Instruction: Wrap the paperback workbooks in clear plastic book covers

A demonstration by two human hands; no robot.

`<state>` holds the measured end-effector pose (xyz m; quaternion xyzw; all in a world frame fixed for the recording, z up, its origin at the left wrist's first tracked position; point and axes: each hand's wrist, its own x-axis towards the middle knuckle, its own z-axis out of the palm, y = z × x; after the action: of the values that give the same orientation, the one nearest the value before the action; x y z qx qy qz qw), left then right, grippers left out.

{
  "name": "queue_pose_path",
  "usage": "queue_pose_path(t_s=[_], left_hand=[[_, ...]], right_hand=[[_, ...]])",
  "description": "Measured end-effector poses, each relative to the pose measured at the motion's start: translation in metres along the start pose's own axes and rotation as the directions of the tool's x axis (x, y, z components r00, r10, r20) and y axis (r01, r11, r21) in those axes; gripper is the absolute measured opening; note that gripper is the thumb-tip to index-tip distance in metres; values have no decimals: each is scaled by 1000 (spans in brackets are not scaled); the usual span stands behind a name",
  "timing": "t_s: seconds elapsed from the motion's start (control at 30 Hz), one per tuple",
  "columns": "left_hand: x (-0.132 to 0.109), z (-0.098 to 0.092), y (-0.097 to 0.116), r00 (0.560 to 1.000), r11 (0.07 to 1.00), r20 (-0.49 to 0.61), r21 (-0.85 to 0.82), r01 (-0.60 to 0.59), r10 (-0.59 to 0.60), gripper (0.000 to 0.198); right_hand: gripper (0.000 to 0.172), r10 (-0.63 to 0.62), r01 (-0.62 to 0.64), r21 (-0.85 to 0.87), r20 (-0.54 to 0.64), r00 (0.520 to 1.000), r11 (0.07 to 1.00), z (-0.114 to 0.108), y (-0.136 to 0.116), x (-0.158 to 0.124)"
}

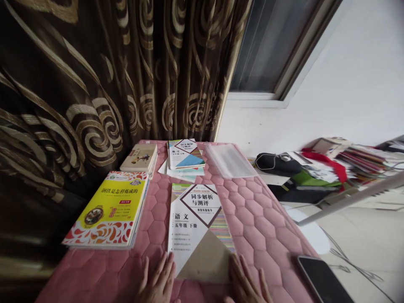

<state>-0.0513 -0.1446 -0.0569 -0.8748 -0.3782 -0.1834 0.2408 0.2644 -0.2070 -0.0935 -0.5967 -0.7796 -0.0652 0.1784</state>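
Note:
A white and brown workbook [197, 227] with Chinese print lies flat on the pink quilted surface [268, 227] right in front of me. My left hand [158, 282] rests open with fingers spread at its lower left corner, touching the edge. At the lower right corner my right hand [248, 284] lies open too, fingers stretched along the book's edge. Neither hand holds anything.
A yellow book stack [110, 208] lies at left, a beige book [140, 158] and a blue-white workbook pile [184, 158] farther back, a clear plastic sleeve [230, 160] beside them. A dark phone [323, 280] lies at right. Brown curtain [94, 84] behind; cluttered desk [331, 168] to the right.

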Motion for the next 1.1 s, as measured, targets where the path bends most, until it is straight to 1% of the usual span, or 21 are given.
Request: queue_pose_path(t_s=[0.03, 0.1, 0.13, 0.17, 0.2, 0.23, 0.3, 0.33, 0.37, 0.43, 0.5, 0.57, 0.63, 0.73, 0.8, 0.87, 0.9, 0.93, 1.0, 1.03, 1.1], left_hand=[[0, 3, 0, 1000, 1000, -13, -6, -7, 7, 44], [0, 9, 1, 1000, 1000, -28, -6, -3, 3, 44], [-1, 13, 2, 999, 1000, -38, -2, -8, 7, 43], [-3, 17, 3, 998, 1000, -58, -1, -13, 13, 42], [-5, 22, 5, 996, 1000, -93, -6, -8, 8, 39], [-7, 28, 7, 990, 1000, -141, -16, 7, -9, 37], [-12, 39, 11, 973, 998, -223, -35, 48, -55, 37], [-13, 44, 13, 965, 997, -252, -39, 72, -79, 39], [-14, 47, 13, 960, 996, -268, -36, 79, -86, 41], [-15, 50, 13, 965, 999, -258, -7, 45, -45, 42], [-16, 48, 11, 975, 1000, -224, 24, 5, 1, 40], [-16, 44, 10, 980, 999, -201, 35, 6, 2, 36], [-17, 41, 11, 979, 998, -198, 29, 49, -43, 33], [-14, 40, 18, 978, 989, -154, 29, 143, -137, 31], [-4, 45, 32, 985, 991, -123, 31, 128, -124, 32], [15, 54, 54, 987, 998, -153, -11, 54, -55, 32], [26, 59, 67, 972, 997, -225, -61, 48, -61, 31], [38, 64, 81, 955, 991, -281, -120, 63, -95, 29], [60, 70, 108, 937, 981, -344, -193, -7, -61, 27], [68, 72, 119, 946, 977, -318, -213, -9, -61, 27], [78, 71, 132, 960, 972, -276, -232, -28, -38, 28]], right_hand=[[82, -83, 80, 59, 51, 995, 995, -11, -9, 19], [80, -303, 275, 217, 106, 947, 937, -31, -31, 63], [79, -419, 367, 300, 130, 898, 880, -38, -43, 85], [79, -523, 438, 379, 158, 837, 815, -43, -53, 106], [78, -594, 471, 446, 188, 782, 761, -45, -62, 126], [77, -623, 469, 484, 225, 749, 739, -44, -67, 145], [67, -637, 447, 508, 299, 710, 736, -36, -69, 182], [64, -633, 439, 502, 327, 702, 745, -30, -65, 200], [63, -614, 424, 485, 350, 708, 765, -23, -59, 218], [63, -559, 398, 422, 386, 734, 815, -9, -44, 254], [59, -464, 347, 336, 381, 800, 875, 4, -30, 286], [57, -362, 269, 279, 375, 853, 922, 14, -20, 311], [57, -293, 209, 250, 375, 880, 945, 20, -17, 324], [58, -282, 198, 252, 362, 889, 947, 18, -23, 318], [58, -342, 232, 316, 355, 870, 920, 4, -29, 296], [58, -434, 261, 437, 362, 825, 861, -18, -32, 262], [58, -481, 265, 505, 364, 798, 821, -31, -31, 242], [57, -495, 243, 560, 358, 792, 792, -45, -28, 220], [57, -541, 221, 636, 366, 758, 739, -70, -17, 177], [57, -543, 206, 648, 377, 750, 734, -81, -9, 157], [61, -506, 169, 627, 409, 759, 760, -95, 10, 126]])
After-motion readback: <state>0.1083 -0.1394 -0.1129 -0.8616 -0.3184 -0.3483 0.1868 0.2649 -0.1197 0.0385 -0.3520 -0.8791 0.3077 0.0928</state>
